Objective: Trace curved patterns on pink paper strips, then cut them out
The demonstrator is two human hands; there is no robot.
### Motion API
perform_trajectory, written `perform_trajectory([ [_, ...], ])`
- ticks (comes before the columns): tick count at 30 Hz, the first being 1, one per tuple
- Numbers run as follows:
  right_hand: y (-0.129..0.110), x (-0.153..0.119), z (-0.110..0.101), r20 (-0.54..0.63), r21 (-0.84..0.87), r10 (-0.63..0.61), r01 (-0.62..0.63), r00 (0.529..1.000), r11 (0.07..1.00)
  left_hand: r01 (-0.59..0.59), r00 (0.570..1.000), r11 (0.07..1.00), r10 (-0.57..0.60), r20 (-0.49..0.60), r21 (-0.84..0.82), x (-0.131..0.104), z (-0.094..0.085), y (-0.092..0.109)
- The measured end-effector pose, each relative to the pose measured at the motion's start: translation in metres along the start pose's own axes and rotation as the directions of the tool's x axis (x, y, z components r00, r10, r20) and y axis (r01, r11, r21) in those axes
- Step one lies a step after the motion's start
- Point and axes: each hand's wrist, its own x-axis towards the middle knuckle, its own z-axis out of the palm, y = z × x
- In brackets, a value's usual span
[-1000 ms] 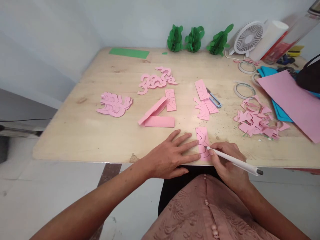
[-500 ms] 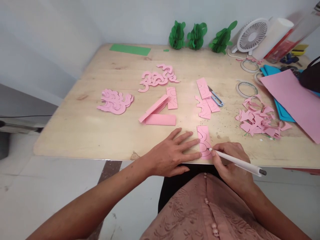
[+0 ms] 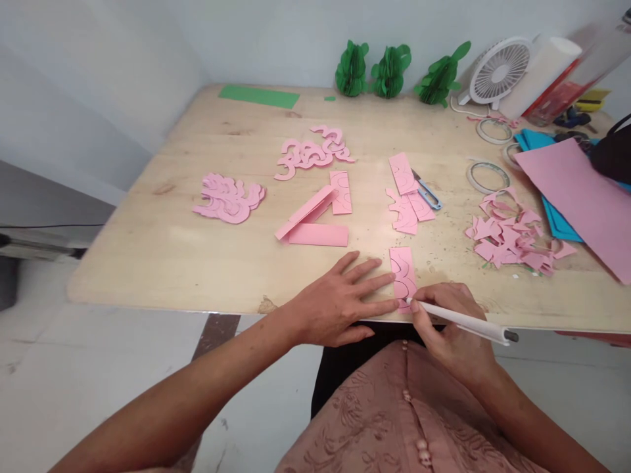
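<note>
A pink paper strip [image 3: 403, 269] with curved dark lines drawn on it lies at the table's front edge. My left hand [image 3: 340, 302] is spread flat, palm down, its fingertips on the strip's left side. In my right hand [image 3: 451, 322] is a white pen [image 3: 463, 318], gripped near its tip, which touches the strip's lower part. Beyond the strip lie more marked pink pieces [image 3: 403, 174] beside small blue-handled snips [image 3: 430, 196]. Left of these are folded pink strips [image 3: 318, 234] and another marked strip [image 3: 341, 192].
Cut pink shapes form two piles [image 3: 229, 198] [image 3: 313, 152]. Pink scraps [image 3: 513, 236], tape rolls [image 3: 488, 176], blue sheets [image 3: 557, 213] and a large pink sheet [image 3: 574, 197] lie right. Green paper figures [image 3: 351, 71], a green strip [image 3: 259, 96] and a fan [image 3: 500, 71] stand or lie at the back.
My right hand and the pen have moved slightly left and toward the table's front edge, so the tip is lower on the strip. My left hand stays in place.
</note>
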Motion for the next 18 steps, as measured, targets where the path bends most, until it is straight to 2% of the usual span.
perform_trajectory([
  [4,-0.002,-0.001,-0.001,-0.006,0.099,0.074,-0.073,0.997,0.992,0.002,1.0,1.0,-0.002,-0.001,0.01,0.0,-0.001,0.001],
  [9,0.012,-0.007,-0.005,-0.067,0.196,0.174,-0.158,0.982,0.968,-0.01,1.0,0.998,0.011,-0.019,0.057,0.0,-0.002,0.003],
  [14,0.026,-0.012,-0.001,-0.127,0.148,-0.047,0.066,0.991,0.987,-0.005,0.999,0.995,0.01,-0.053,0.103,-0.001,-0.002,0.007],
  [18,0.03,-0.016,0.005,-0.137,0.061,-0.096,0.105,0.986,0.993,0.068,0.992,0.992,-0.057,-0.11,0.103,-0.001,-0.001,0.017],
])
